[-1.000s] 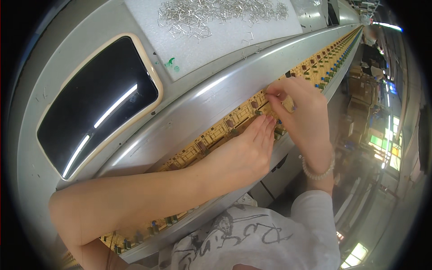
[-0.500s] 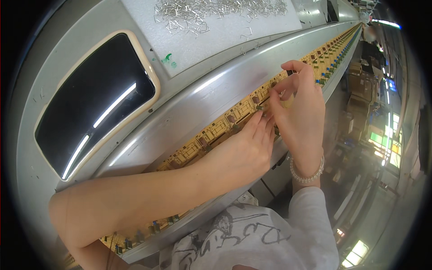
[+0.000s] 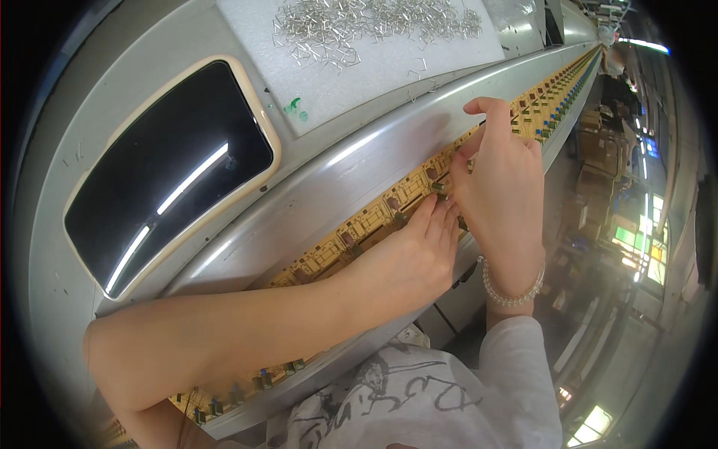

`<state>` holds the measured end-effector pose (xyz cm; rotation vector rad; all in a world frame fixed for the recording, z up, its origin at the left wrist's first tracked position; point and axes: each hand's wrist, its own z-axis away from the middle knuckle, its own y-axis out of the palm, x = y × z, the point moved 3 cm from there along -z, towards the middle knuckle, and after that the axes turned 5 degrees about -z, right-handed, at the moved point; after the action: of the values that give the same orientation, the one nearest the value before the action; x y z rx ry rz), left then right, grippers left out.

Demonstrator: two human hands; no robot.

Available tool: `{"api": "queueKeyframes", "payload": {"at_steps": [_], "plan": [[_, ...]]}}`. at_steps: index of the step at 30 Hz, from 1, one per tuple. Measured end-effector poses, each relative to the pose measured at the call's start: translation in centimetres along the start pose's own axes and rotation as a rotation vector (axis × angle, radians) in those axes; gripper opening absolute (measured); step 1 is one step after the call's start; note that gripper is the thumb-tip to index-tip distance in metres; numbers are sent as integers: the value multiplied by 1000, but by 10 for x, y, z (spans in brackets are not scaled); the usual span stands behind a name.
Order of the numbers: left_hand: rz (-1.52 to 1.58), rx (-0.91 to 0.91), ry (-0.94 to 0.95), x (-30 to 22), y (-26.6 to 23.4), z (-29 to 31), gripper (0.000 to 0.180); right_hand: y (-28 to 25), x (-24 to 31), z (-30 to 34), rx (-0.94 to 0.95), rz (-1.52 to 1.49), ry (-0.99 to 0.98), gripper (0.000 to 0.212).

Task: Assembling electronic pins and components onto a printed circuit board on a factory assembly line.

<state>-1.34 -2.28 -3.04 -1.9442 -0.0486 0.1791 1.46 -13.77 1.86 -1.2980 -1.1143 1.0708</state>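
Holding the left hand, with fingers pressed together, at the row of yellow circuit boards running along the metal ledge. Curling the right hand over the same boards; cannot tell whether pinching anything with either.

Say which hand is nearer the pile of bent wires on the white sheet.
Right. The right hand is over the circuit boards, below the wire pile in the picture; the left hand, also at the boards, is further down.

Streaky white glare on the glossy black screen, curved edges, dark corners
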Motion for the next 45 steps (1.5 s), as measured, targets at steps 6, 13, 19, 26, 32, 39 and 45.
{"api": "queueKeyframes", "payload": {"at_steps": [6, 13, 19, 26, 32, 39, 45], "plan": [[-23, 16, -20, 0, -4, 9, 43, -12, 3, 3, -235, -336, -81, 33], [-36, 17, 4, 0, 0, 3, 45, 5, -11, -37, -229, -429, -158, 15], [-34, 13, 13, -1, 2, 6, 46, 8, -6, -44, -149, -498, -40, 13], [-30, -6, 18, -1, 8, 12, 45, 13, -11, -44, -94, -547, -106, 11], [-17, -18, 20, -2, 9, 12, 45, 15, -14, -44, -105, -628, -139, 12], [-11, -21, 13, -2, 12, 12, 45, 20, -11, -48, -79, -594, -181, 11], [-25, -2, 2, -1, 7, 18, 44, 12, -23, -40, -119, -714, -175, 11]]}}
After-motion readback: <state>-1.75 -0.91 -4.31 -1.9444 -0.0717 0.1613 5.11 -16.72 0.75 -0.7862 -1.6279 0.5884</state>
